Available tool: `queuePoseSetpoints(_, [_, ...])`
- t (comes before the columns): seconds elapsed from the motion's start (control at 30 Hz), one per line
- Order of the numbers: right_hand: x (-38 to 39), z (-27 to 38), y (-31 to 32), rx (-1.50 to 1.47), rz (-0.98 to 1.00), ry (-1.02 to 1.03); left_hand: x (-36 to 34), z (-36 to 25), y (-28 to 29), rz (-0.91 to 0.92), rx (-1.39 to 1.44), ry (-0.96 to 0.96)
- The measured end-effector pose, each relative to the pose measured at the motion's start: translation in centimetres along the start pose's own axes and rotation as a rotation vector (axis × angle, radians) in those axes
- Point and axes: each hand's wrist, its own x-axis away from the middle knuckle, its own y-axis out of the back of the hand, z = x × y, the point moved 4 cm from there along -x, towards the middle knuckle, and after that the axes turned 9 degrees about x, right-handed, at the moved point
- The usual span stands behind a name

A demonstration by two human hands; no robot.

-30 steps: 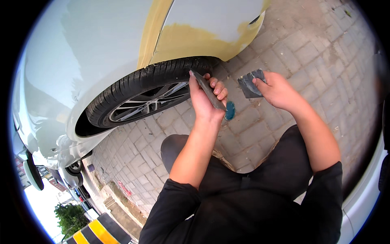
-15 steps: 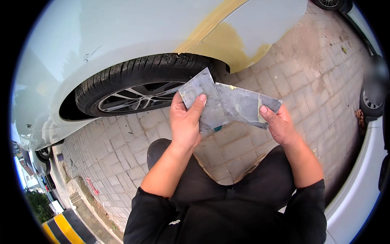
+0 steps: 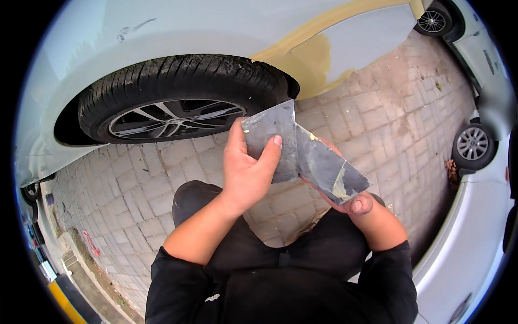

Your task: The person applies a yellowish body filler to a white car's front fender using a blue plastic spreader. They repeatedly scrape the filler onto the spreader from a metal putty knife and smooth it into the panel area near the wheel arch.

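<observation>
My left hand [image 3: 248, 175] is closed on a flat grey putty spreader [image 3: 267, 127], with the thumb pressed on its upper face. Another grey putty spreader [image 3: 321, 162] lies across my right hand [image 3: 356, 206], its fingers curled underneath and round the far edge, the thumb near the outer end. A smear of yellowish putty [image 3: 340, 186] sits near that end, with small flecks along the upper edge. The two plates meet over my lap, the left one's edge against the right one's inner end.
Ahead stands a pale car body [image 3: 189, 32] with yellow filler [image 3: 307, 62] behind the wheel arch. Its black tyre [image 3: 178, 81] is just beyond my left hand. A white car [image 3: 458, 243] is close on my right. Paving blocks [image 3: 145, 183] cover the ground.
My right hand has turned lower and inward, from gripping the plate's end with the thumb on top to supporting it from below. Its plate now slopes more steeply. My view has shifted.
</observation>
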Motion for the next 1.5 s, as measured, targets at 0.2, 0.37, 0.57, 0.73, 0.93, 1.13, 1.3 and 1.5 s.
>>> queuePoseSetpoints(0.2, [0.4,0.6,-0.6,0.101,0.002,0.033,0.6,-0.4,-0.3,-0.014,-0.041,-0.032])
queuePoseSetpoints(0.37, [0.2,0.9,-1.1,0.07,0.05,0.13,0.7,-0.7,-1.1,0.021,-0.021,0.021])
queuePoseSetpoints(0.57, [1.1,-0.4,0.4,0.299,0.173,0.297,2.7,0.2,-2.6,0.073,-0.102,0.014])
queuePoseSetpoints(0.73, [0.9,0.3,0.7,0.235,0.176,0.195,2.1,-0.9,-2.9,0.139,-0.184,0.002])
queuePoseSetpoints(0.93, [0.7,0.4,1.1,0.294,0.14,0.244,1.6,0.3,-2.6,0.076,-0.129,-0.065])
queuePoseSetpoints(1.13, [0.9,-0.8,1.3,0.223,0.152,0.166,3.1,0.7,-4.2,0.186,-0.196,-0.102])
queuePoseSetpoints(1.3, [-0.4,-0.2,1.4,0.261,0.263,0.116,4.0,0.4,-4.7,0.31,-0.298,-0.137])
queuePoseSetpoints(1.5, [-0.3,-2.0,-0.4,-0.101,0.204,0.075,5.7,-0.1,-6.0,0.374,-0.299,-0.211])
